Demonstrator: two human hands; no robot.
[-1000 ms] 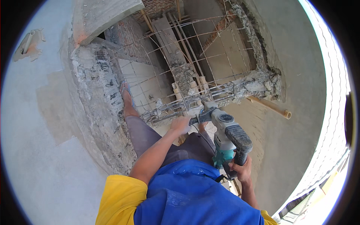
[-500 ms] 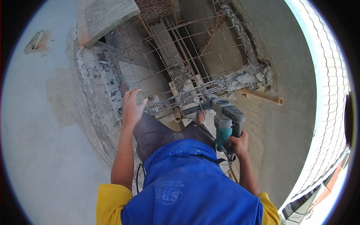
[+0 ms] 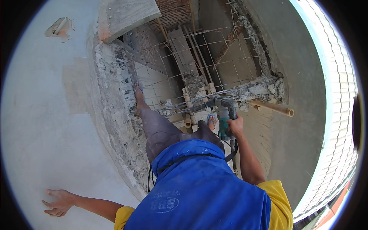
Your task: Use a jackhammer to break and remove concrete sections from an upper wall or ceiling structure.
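My right hand [image 3: 235, 126] is wrapped round the rear handle of a teal and grey demolition hammer [image 3: 224, 122]. The tool hangs in front of my right hip, its dark front end toward the broken concrete beam [image 3: 255, 87] with bared rebar. Out to the far left, my left hand [image 3: 60, 202] is empty, fingers spread against or close to the smooth grey plastered wall [image 3: 42, 153]; contact is hard to tell. One sandaled foot [image 3: 138, 92] stands on the chipped concrete edge [image 3: 115, 96], the other foot [image 3: 211, 121] near the bamboo poles.
Beyond the beam, a rebar grid [image 3: 165, 65] spans an opening, with long planks [image 3: 180, 50] below. A bamboo pole [image 3: 274, 108] juts out at the right, and a shorter bamboo end [image 3: 188, 122] sits near my knees. A concrete slab [image 3: 126, 17] overhangs at the upper left.
My left hand has swung from beside my left knee back and out to the far left wall. My right hand and the hammer have shifted slightly up and left in view.
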